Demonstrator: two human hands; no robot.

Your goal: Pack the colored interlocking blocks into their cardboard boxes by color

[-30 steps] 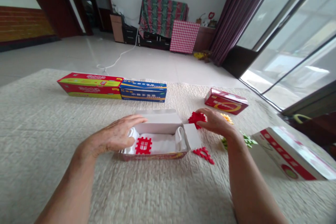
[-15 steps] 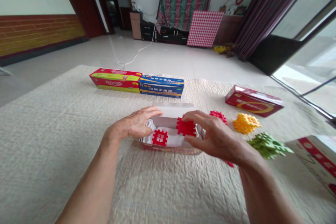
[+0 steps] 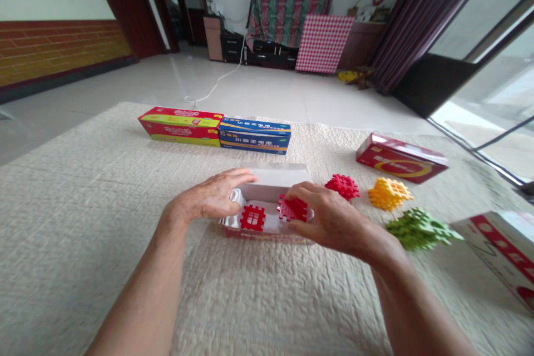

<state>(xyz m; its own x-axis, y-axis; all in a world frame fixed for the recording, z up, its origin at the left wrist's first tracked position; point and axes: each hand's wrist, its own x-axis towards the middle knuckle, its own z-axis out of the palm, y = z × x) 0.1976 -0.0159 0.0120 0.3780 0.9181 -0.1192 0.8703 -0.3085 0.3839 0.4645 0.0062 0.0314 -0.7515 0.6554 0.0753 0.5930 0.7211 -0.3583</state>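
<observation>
One red notched piece [image 3: 288, 209], probably light, stiff plastic, best taken by its edges, is pinched in right hand [image 3: 327, 214]; left hand [image 3: 208, 198] spread beside open box [image 3: 267, 236].

Five boxes [image 3: 254, 136]; three block clusters [image 3: 389, 194]; two flat red tiles [image 3: 252, 218].
</observation>
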